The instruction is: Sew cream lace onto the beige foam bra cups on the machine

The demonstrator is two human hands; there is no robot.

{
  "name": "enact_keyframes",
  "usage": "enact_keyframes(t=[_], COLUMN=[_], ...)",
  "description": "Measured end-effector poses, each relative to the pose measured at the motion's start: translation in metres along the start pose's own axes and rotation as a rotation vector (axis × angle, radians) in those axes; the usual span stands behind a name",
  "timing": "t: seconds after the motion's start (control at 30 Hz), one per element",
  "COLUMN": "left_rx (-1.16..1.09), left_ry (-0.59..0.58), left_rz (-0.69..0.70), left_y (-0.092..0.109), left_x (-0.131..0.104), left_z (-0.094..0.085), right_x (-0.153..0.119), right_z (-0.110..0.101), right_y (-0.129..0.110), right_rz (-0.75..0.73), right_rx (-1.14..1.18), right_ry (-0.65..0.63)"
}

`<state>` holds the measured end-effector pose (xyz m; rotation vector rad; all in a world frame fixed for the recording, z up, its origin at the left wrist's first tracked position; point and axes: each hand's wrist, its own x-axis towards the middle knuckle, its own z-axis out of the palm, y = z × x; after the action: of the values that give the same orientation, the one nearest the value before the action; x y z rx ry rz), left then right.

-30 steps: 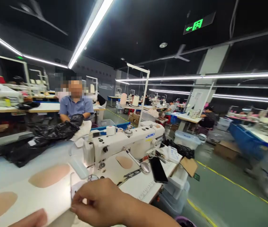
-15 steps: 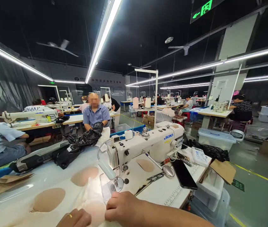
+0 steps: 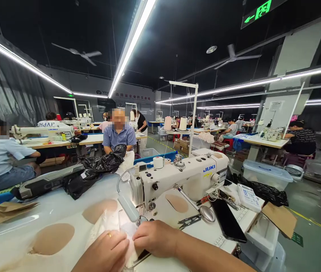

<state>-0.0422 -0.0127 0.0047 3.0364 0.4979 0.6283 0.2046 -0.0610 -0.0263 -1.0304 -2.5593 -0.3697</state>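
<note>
Both hands (image 3: 132, 243) pinch the pale fabric (image 3: 99, 230); it looks light and limp, best held flat near its edges.

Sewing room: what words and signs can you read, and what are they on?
"JUKI": front sewing machine, left back machine.
"YIN…": back wall; lamp hides rest.
"HJAP": white shirt.
Green arrow and running figure: hanging sign.
Too blurry: wall's Chinese writing, black case, white box, green floor sign, front machine's yellow label.
</note>
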Motion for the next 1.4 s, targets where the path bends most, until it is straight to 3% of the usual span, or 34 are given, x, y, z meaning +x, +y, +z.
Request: enact_keyframes(t=[0.33, 0.47, 0.6, 0.83, 1.0, 1.17, 1.4], left_rx=[0.024, 0.04, 0.049, 0.123, 0.125, 0.101, 0.02], left_ry=[0.002, -0.043, 0.017, -0.094, -0.111, -0.081, 0.056], left_rz=[-0.047, -0.042, -0.04, -0.029, -0.056, -0.059, -0.035], left_y=[0.026, 0.031, 0.035, 0.044, 0.047, 0.047, 0.046], left_x=[0.0, 0.002, 0.003, 0.01, 0.012, 0.011, 0.007], left_z=[0.0, 0.003, 0.008, 0.007, 0.01, 0.014, 0.017], right_x=[-0.023, -0.026, -0.027, -0.026, -0.026, -0.027, -0.025], right_z=[-0.029, -0.033, -0.037, -0.041, -0.041, -0.041, -0.041], right_y=[-0.014, -0.014, -0.014, -0.017, -0.017, -0.015, -0.017], right_rz=[0.108, 0.095, 0.101, 0.116, 0.103, 0.113, 0.192], right_rx=[0.222, 0.272, 0.265, 0.271, 0.251, 0.267, 0.308], right_ry=[0.015, -0.016, -0.044, -0.07, -0.057, -0.046, -0.081])
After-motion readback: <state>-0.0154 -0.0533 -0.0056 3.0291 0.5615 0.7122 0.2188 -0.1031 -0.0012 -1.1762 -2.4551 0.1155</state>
